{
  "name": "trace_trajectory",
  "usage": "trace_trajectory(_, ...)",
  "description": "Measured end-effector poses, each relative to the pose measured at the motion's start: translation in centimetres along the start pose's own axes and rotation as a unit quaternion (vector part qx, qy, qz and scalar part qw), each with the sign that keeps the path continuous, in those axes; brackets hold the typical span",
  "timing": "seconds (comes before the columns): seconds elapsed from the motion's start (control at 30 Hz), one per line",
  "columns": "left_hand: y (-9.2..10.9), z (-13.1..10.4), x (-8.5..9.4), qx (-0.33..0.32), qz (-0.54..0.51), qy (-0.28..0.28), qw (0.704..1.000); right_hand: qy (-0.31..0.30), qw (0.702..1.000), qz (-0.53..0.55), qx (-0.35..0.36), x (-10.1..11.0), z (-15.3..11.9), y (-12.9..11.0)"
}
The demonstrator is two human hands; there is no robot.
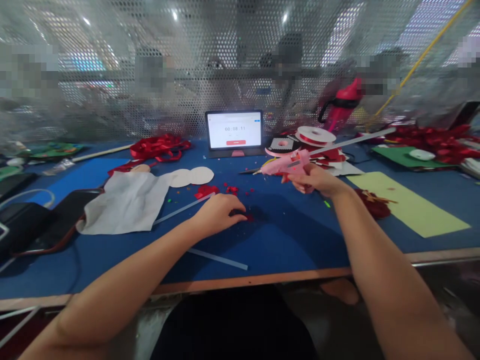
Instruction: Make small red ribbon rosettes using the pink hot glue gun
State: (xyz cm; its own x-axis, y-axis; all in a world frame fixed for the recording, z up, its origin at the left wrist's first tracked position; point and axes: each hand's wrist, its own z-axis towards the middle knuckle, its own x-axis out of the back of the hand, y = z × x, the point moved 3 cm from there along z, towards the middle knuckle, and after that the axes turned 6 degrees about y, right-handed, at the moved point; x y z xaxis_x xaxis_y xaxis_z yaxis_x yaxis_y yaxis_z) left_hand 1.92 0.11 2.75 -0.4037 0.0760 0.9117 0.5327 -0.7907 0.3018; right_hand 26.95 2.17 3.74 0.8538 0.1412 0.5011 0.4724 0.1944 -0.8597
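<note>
My right hand (313, 181) is closed round a pink glue gun (287, 164), its nozzle pointing left above the table and a long clear glue stick (356, 140) sticking out of its back. On the table's middle rests my left hand (221, 212), fingers curved, with a gap between thumb and index finger. A small red piece (250, 218) lies by the thumb tip; whether they touch is unclear. Just beyond this hand are a red ribbon bunch (205, 191) and red scraps (232, 189). One glue stick (183, 209) lies left of the hand, another (219, 259) nearer the front edge.
A tablet (235, 131) showing a timer stands at the back. Ribbon spools (316, 136) sit behind the glue gun. White cloth (125, 202), white rounds (191, 176) and a dark phone case (62, 220) are left; yellow sheet (408, 202) and dark red bundle (375, 204) right.
</note>
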Motion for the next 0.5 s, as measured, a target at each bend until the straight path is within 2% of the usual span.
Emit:
trace_trajectory(0.1, 0.3, -0.3, 0.5, -0.069, 0.034, -0.032, 0.997, -0.052, 0.998, -0.041, -0.001, 0.2, -0.7, -0.3)
trace_trajectory(0.23, 1.7, -1.0, 0.5, -0.172, 0.053, -0.040, 0.983, -0.076, 0.991, -0.109, -0.005, -0.8, -1.0, -1.0)
trace_trajectory(0.4, 2.5, -1.2, 0.2, -0.206, 0.061, -0.031, 0.976, -0.089, 0.976, -0.197, 0.024, -2.0, -1.2, -2.2)
trace_trajectory(0.5, 2.5, -1.2, 0.2, -0.210, 0.061, -0.028, 0.975, -0.104, 0.973, -0.202, 0.042, -2.3, -1.3, -2.6)
